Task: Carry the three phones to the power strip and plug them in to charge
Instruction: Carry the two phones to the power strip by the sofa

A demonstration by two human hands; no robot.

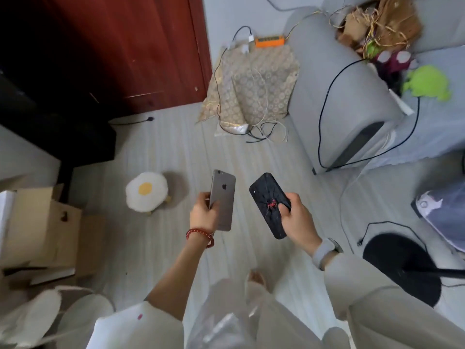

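Note:
My left hand [203,212] grips a grey phone [223,197], held upright with its back toward me. My right hand [295,217] holds a black phone [266,197] whose case has a web pattern and a red spider. Only these two phones are in view. The orange power strip [269,41] lies on the floor far ahead by the wall, beyond a patterned cushion [254,86]. A white charger plug [250,37] sits at the strip's left end. Thin charging cables [261,132] trail over the cushion to its near edge.
A grey sofa [334,96] stands to the right with a black cable draped over its arm. A red-brown door [120,46] is at left. An egg-shaped stool [147,190] and cardboard boxes [42,222] stand on the left, a black lamp base [402,268] on the right.

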